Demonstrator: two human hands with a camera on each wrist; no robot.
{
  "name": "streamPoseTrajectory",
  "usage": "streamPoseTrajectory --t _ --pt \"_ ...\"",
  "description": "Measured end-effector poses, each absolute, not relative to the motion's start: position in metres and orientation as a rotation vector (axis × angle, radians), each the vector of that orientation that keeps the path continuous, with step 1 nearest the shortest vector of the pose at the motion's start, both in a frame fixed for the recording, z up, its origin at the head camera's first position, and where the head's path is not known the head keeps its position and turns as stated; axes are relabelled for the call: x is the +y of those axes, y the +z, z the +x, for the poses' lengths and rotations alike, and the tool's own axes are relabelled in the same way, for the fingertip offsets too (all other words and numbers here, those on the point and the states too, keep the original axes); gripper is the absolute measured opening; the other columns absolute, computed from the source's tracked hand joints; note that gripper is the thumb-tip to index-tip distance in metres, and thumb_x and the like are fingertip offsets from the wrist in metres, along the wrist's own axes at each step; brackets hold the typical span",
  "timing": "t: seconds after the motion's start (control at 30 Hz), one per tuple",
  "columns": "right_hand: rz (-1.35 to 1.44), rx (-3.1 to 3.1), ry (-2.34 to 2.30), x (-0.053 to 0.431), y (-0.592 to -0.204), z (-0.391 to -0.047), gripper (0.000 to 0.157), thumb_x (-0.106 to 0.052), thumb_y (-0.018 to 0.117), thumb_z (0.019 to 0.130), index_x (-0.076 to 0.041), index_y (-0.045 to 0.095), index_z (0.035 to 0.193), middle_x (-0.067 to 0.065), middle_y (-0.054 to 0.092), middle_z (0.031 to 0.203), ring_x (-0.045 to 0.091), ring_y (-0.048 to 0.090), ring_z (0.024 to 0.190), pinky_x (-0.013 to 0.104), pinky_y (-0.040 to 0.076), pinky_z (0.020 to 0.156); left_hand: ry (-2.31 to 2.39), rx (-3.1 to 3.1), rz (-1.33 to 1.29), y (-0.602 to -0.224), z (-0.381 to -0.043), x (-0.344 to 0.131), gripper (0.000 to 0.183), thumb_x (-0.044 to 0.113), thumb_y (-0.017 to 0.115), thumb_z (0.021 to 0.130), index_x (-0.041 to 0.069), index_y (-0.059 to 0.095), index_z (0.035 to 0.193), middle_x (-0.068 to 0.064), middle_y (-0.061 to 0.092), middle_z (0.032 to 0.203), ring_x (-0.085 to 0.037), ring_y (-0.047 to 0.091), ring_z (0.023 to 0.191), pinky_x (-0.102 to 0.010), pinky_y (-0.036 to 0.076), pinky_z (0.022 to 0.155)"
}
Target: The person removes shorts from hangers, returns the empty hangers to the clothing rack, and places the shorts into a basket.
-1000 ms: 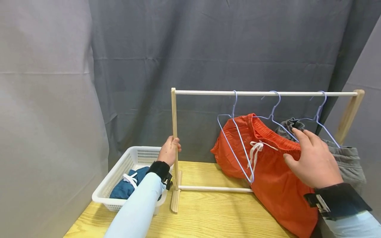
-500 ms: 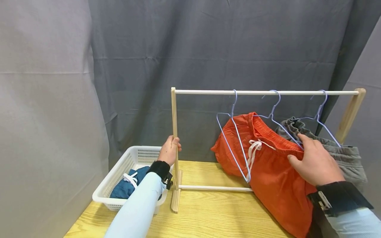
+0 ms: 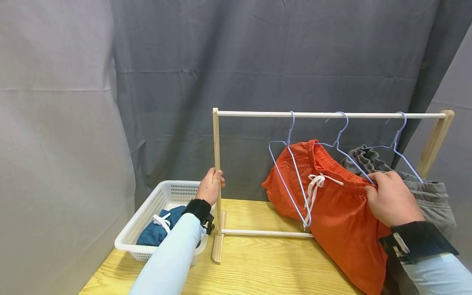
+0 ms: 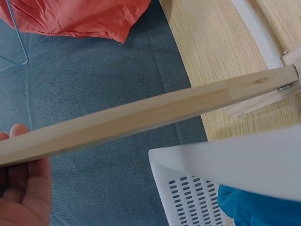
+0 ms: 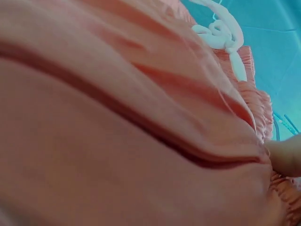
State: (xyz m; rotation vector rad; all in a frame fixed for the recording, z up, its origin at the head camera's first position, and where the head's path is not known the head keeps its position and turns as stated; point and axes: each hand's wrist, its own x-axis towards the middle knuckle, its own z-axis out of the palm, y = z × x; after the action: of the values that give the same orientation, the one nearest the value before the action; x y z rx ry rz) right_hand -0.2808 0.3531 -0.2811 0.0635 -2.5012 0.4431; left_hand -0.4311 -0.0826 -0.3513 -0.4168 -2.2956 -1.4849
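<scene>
In the head view, my left hand (image 3: 209, 187) grips the left wooden post (image 3: 216, 139) of a small clothes rack. The left wrist view shows fingers wrapped round this post (image 4: 131, 115). A pair of orange shorts (image 3: 346, 233) with a white drawstring (image 3: 317, 182) hangs on the middle lilac hanger (image 3: 346, 123). At the right end of their elastic waistband, my right hand (image 3: 396, 200) pinches the cloth beside the hanger's tip, thumb in front and fingers behind. Orange cloth (image 5: 117, 141) fills most of the right wrist view; only part of a finger shows there.
Left of the orange shorts, a bare lilac hanger (image 3: 289, 139) hangs from the white rail (image 3: 250, 114). Grey bottoms (image 3: 436, 205) hang on the right hanger (image 3: 396, 133). A white basket (image 3: 123, 242) with a blue garment (image 3: 151, 235) stands left of the rack on the wooden table (image 3: 265, 266).
My right hand has moved slightly right, and its fingers have closed on the waistband of the orange shorts. The bare hanger has swung a little. My left hand stays on the post.
</scene>
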Motion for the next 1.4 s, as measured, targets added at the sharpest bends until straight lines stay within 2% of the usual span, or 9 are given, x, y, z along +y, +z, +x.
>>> streamPoseTrajectory --t 0.57,0.9,1.17,1.4 --pt "0.054 -2.427 0.507 0.354 -0.280 -0.281 0.028 -0.002 0.053 0.099 0.017 0.054 0.119 0.036 0.041 0.119 0.053 0.041 0.106 0.071 0.037 0.087 -1.488 -2.301 -0.416 -0.353 -0.432 -0.083 0.043 0.041 0.034 0.110 0.005 0.053 0.126 -0.015 0.064 0.103 -0.031 0.069 0.099 -0.050 0.052 0.090" --pt "0.051 -2.383 0.520 0.353 -0.276 -0.278 0.028 -0.001 0.052 0.099 0.018 0.053 0.120 0.036 0.042 0.117 0.053 0.039 0.104 0.071 0.037 0.085 -1.488 -2.296 -0.411 -0.352 -0.431 -0.083 0.036 0.035 0.036 0.111 0.006 0.053 0.125 -0.016 0.064 0.102 -0.034 0.069 0.099 -0.050 0.052 0.090" --pt "0.045 -2.382 0.529 0.352 -0.275 -0.273 0.029 -0.003 0.052 0.100 0.018 0.052 0.120 0.037 0.041 0.119 0.053 0.040 0.102 0.071 0.038 0.083 -1.467 -2.310 -0.422 -0.349 -0.430 -0.082 0.043 0.037 0.034 0.111 0.003 0.052 0.129 -0.017 0.064 0.104 -0.032 0.069 0.099 -0.049 0.052 0.090" --pt "0.080 -2.350 0.527 0.352 -0.272 -0.272 0.027 -0.002 0.051 0.099 0.017 0.054 0.119 0.036 0.044 0.115 0.052 0.040 0.103 0.069 0.037 0.083 -1.465 -2.310 -0.415 -0.349 -0.429 -0.082 0.040 0.037 0.034 0.111 0.004 0.053 0.126 -0.017 0.064 0.104 -0.032 0.069 0.098 -0.049 0.052 0.090"
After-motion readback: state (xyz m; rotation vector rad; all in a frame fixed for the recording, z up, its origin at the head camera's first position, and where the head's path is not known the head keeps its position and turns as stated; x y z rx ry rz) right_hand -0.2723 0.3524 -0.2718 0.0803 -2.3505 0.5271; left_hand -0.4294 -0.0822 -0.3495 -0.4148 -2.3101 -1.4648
